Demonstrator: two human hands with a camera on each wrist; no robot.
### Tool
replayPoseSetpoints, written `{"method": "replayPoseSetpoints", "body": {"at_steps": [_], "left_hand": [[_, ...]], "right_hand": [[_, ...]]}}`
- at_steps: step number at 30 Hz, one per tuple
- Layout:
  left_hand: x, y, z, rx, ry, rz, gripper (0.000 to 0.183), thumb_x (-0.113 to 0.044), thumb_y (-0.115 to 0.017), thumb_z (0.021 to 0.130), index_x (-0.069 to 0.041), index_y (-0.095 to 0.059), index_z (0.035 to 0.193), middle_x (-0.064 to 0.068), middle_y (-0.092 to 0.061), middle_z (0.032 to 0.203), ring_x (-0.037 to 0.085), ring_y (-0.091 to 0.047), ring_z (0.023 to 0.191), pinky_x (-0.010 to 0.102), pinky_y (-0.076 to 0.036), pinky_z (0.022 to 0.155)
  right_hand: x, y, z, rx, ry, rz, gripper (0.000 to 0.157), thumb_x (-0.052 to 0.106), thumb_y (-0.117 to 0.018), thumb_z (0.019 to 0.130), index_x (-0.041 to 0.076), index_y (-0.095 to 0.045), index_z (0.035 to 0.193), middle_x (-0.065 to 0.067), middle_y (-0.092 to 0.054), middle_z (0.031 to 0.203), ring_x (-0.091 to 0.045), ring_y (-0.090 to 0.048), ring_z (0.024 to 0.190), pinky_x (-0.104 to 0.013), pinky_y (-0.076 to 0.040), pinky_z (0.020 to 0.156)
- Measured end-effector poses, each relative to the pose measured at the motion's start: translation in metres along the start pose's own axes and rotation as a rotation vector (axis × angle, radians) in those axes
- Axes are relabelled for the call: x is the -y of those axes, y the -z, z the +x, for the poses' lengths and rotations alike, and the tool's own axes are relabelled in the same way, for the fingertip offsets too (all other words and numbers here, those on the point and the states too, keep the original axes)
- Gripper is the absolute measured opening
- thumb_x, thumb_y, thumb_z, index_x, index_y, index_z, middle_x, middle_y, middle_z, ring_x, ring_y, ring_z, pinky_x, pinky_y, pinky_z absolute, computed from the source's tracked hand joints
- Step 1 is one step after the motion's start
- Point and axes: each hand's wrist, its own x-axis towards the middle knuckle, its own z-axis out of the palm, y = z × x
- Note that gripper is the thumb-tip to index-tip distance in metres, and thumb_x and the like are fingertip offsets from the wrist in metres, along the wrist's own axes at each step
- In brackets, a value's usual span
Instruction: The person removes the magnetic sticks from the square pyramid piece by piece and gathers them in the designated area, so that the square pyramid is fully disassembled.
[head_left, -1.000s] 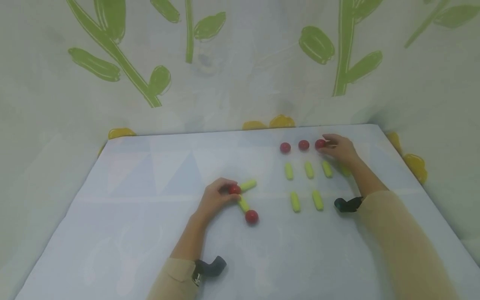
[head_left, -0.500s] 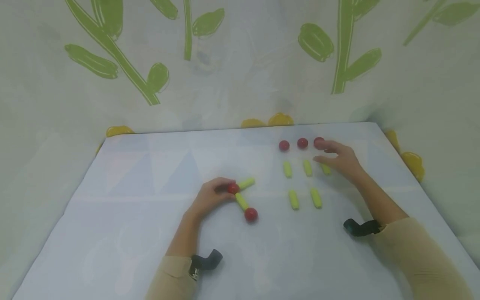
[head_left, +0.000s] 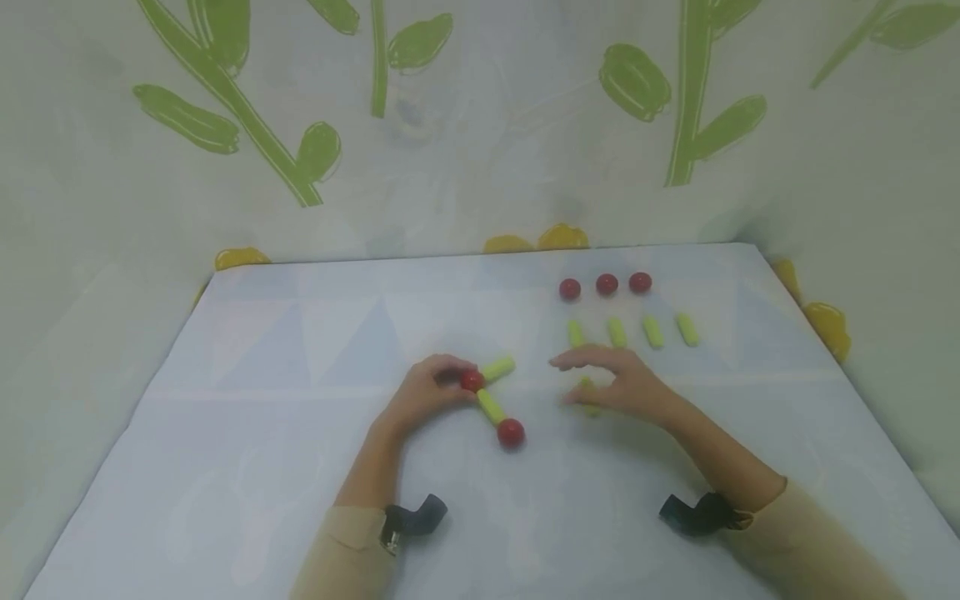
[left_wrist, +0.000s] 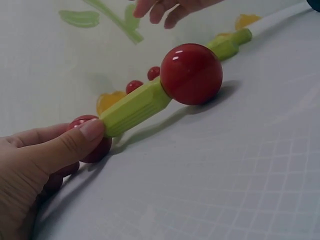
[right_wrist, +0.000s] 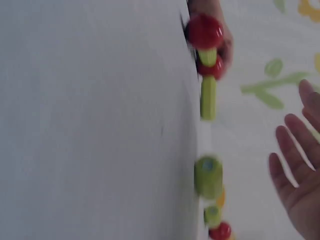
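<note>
Thumb and fingers of my left hand (head_left: 423, 396) pinch a red ball (head_left: 472, 381) low on the table. Two yellow-green rods branch off that ball: the upper rod (head_left: 498, 367) points right and away, and the lower rod (head_left: 491, 407) runs to a larger-looking red ball (head_left: 511, 434) nearer me. The left wrist view shows the lower rod (left_wrist: 137, 109) in line between both balls. My right hand (head_left: 626, 383) hovers with fingers apart over a loose rod (head_left: 590, 400) and holds nothing; its spread fingers also show in the right wrist view.
Three red balls (head_left: 607, 284) lie in a row at the back right. Several loose yellow-green rods (head_left: 652, 332) form a row in front of them. The white table (head_left: 262, 467) meets a pale curtain-like backdrop (head_left: 480, 167) with green leaves behind.
My right hand has left the third red ball at the back, which stays there, and moved toward me and left over the nearer rods. My left hand keeps its pinch.
</note>
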Motion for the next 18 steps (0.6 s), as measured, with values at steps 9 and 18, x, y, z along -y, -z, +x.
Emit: {"method": "replayPoseSetpoints", "body": {"at_steps": [9,18], "left_hand": [[-0.004,0.0,0.002,0.032,0.016,0.007,0.039,-0.024,-0.083,0.069,-0.023,-0.069,0.106,-0.008,-0.065,0.107,0.013,-0.055,0.109,0.041,-0.041,0.1],[-0.002,0.002,-0.001,0.041,-0.041,0.012,0.039,-0.021,-0.083,0.068,-0.019,-0.068,0.105,-0.006,-0.065,0.105,0.014,-0.055,0.108,0.04,-0.041,0.099]], "right_hand": [[0.007,-0.045,0.011,0.243,0.238,-0.026,0.04,0.015,-0.073,0.083,0.01,-0.063,0.121,0.004,-0.064,0.12,-0.012,-0.055,0.114,-0.03,-0.047,0.094],[0.004,-0.067,0.014,0.288,0.278,-0.136,0.036,0.016,-0.074,0.079,0.015,-0.067,0.115,0.005,-0.064,0.116,-0.011,-0.054,0.11,-0.027,-0.047,0.092]]}}
